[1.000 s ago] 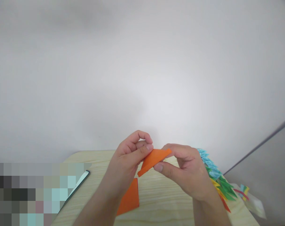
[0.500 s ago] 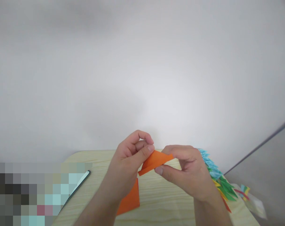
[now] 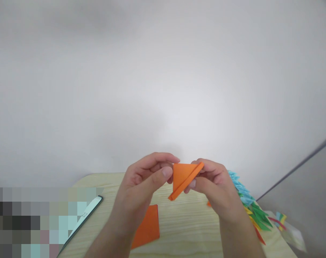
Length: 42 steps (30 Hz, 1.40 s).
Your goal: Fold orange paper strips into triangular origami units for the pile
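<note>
A small orange paper piece (image 3: 183, 175), folded into a triangle with a turned-up strip along its lower right edge, is held above the table. My right hand (image 3: 215, 186) pinches it by that strip, thumb in front and fingers partly hidden behind. At the paper's left edge is my left hand (image 3: 143, 182), its thumb and index finger apart; whether a fingertip touches the paper I cannot tell. Below, partly covered by my left forearm, flat orange paper (image 3: 149, 227) lies on the table. A bit of orange (image 3: 209, 204) shows beside my right hand.
On the pale wood-grain table (image 3: 187, 229), a phone or tablet (image 3: 83, 218) lies at left beside a blurred-out area. Blue, green and yellow folded paper pieces (image 3: 245, 195) line the right side. A clear bag (image 3: 294, 234) sits past the right edge; a white wall stands behind.
The orange triangle has turned and shifted right, its strip now facing me. My left hand has loosened its pinch and drawn slightly left; my right hand has moved its grip along the strip.
</note>
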Tool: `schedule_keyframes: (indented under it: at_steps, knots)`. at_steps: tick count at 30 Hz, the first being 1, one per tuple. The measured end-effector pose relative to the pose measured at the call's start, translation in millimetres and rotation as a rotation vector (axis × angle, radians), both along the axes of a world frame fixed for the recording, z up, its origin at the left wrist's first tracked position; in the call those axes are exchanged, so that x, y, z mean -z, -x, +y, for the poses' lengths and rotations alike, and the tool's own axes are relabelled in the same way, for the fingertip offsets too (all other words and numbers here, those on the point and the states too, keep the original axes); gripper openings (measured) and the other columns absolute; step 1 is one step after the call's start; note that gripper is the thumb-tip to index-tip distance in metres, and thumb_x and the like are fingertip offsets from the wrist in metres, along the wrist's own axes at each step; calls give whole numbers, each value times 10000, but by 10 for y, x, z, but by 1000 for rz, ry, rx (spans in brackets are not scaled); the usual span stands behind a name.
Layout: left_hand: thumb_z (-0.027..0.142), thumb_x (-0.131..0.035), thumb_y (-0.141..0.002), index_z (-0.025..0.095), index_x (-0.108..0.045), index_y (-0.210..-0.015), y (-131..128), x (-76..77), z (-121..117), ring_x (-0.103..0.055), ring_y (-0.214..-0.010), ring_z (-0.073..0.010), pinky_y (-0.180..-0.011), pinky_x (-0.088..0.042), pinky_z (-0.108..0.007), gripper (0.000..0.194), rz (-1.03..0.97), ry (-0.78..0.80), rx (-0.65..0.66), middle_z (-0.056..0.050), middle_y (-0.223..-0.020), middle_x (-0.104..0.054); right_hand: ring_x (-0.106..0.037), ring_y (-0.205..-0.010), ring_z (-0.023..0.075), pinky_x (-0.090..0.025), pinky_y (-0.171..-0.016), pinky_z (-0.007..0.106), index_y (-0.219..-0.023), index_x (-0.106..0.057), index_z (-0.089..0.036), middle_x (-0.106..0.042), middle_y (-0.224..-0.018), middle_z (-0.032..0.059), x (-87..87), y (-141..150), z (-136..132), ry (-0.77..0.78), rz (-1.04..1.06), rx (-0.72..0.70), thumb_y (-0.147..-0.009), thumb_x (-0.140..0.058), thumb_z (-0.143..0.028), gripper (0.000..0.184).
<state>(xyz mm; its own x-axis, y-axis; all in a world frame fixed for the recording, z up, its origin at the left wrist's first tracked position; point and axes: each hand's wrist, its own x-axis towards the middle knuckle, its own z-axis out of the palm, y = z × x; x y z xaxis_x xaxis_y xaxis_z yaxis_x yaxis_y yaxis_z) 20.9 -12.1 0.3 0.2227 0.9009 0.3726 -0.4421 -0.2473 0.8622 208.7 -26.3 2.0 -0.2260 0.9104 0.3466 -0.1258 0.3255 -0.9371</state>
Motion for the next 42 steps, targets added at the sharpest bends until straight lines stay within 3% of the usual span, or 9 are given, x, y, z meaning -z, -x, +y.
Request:
schedule_keyframes:
  at_steps: [4, 7, 15, 24, 33, 42]
  knots:
    - [273, -807, -861, 218, -824, -978, 15, 46, 10, -663, -717, -164, -657, -525, -253, 130, -35, -11, 47, -47, -791, -750, -640, -685, 178, -529, -695, 315, -834, -764, -191, -714, -707, 21, 55, -4, 28, 20, 94, -131, -838, -801, -269, 86]
    - [270, -794, -880, 248, -816, -983, 21, 59, 13, -645, -726, -149, -655, -513, -247, 107, -37, -42, 71, -34, -835, -735, -634, -670, 156, -527, -665, 281, -840, -754, -197, -710, -713, 10, 79, 37, 48, 16, 136, -149, -851, -820, -272, 101]
    - [253, -793, -876, 244, -817, -922, 3, 24, 36, -620, -982, -223, -887, -505, -335, 52, 76, -195, -65, -68, -985, -716, -633, -744, 145, -514, -682, 252, -959, -710, -215, -707, -844, 4, 109, 129, 49, -32, 86, 56, -872, -819, -323, 177]
    - [259, -769, -904, 246, -799, -947, 37, 16, 1, -602, -966, -214, -911, -473, -345, 54, 153, -202, -63, -58, -972, -697, -664, -931, 187, -533, -850, 314, -1214, -641, -314, -695, -1070, 8, 155, 176, 47, -174, -62, 304, -823, -799, -169, 445]
    - [222, -784, -889, 273, -819, -954, 34, -35, -4, -646, -1008, -211, -924, -492, -335, 89, 133, -201, 16, -44, -1008, -712, -652, -973, 199, -527, -878, 327, -1216, -647, -316, -699, -1146, 18, 172, 138, 61, -165, -58, 255, -789, -808, -125, 495]
    - [238, -840, -829, 263, -864, -882, 60, -94, -60, -669, -981, -257, -833, -537, -356, 64, 185, -203, -107, -94, -979, -736, -650, -898, 186, -533, -843, 320, -1192, -674, -308, -714, -1078, 14, 172, 136, 69, -181, -55, 247, -784, -816, -127, 469]
